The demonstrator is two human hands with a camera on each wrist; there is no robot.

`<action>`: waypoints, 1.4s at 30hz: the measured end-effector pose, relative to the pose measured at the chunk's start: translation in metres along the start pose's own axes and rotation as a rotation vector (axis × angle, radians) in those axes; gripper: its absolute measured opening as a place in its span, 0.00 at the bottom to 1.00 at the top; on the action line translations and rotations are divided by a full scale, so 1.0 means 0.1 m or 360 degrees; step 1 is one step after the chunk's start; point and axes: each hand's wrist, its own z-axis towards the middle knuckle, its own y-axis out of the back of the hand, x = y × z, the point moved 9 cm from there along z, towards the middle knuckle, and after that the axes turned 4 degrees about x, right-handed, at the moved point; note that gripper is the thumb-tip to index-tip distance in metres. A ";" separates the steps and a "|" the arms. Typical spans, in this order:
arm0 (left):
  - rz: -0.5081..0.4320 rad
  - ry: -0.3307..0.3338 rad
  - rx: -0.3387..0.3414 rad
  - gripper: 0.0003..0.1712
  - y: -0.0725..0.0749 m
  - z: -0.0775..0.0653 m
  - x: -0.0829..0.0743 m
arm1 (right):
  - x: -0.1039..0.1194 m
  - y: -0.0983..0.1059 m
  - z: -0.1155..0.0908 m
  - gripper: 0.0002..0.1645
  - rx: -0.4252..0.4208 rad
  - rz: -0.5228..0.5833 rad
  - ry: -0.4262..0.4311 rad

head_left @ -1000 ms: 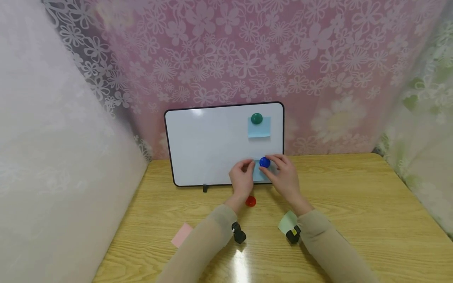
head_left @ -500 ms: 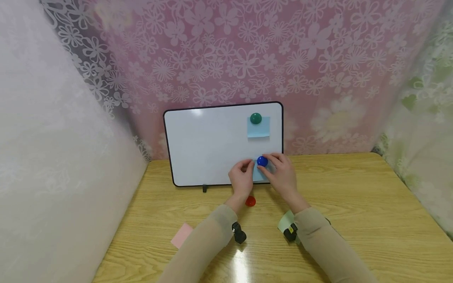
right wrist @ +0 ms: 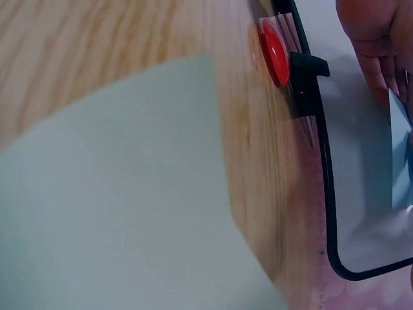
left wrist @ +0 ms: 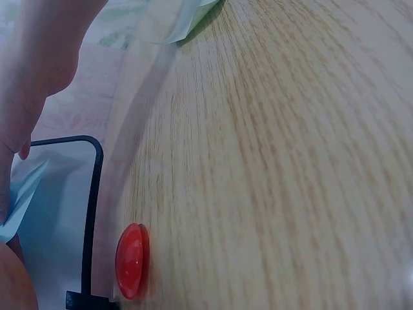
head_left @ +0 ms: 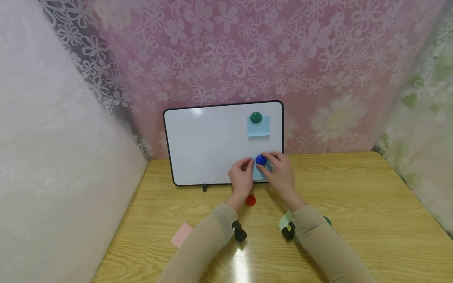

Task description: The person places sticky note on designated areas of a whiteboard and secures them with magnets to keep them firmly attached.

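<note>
We see two hands working at the lower right part of the board (head_left: 209, 145), which stands on the table (head_left: 361, 184). The left hand (head_left: 242, 176) has its thumb and fingers closed together at the left edge of the lower note (head_left: 259, 173), and the left wrist view shows this blue paper pinched between them. The right hand (head_left: 282, 174) holds the blue magnet (head_left: 261, 159) by its rim, thumb below and a finger above, so the fingers are parted only by the width of this magnet. It is over the upper part of the lower note; whether it already presses the paper, we cannot tell.

Above, the upper note (head_left: 262, 129) hangs under a green magnet (head_left: 256, 117). From this we judge that the step in hand is to fix the lower note in the same way. The next move would ask the right hand to press the blue magnet flat, while the left hand steadies the paper; only then should both let go.

The red magnet (head_left: 250, 200) lies on the table in front of the board, near the left wrist.
</note>
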 end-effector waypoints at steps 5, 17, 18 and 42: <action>-0.0031 0.0012 0.0004 0.09 0.00 -0.01 0.01 | -0.01 -0.01 -0.01 0.28 0.0001 -0.0029 -0.0016; -0.0071 -0.0006 -0.0022 0.07 0.00 -0.01 0.03 | 0.02 -0.01 -0.03 0.28 -0.0007 -0.0051 -0.0031; -0.0075 -0.0003 -0.0025 0.07 0.00 -0.01 0.03 | 0.02 -0.01 -0.03 0.28 -0.0007 -0.0058 -0.0034; -0.0056 0.0023 -0.0053 0.05 -0.02 0.01 0.02 | -0.03 -0.05 0.02 0.28 -0.0005 -0.0128 -0.0050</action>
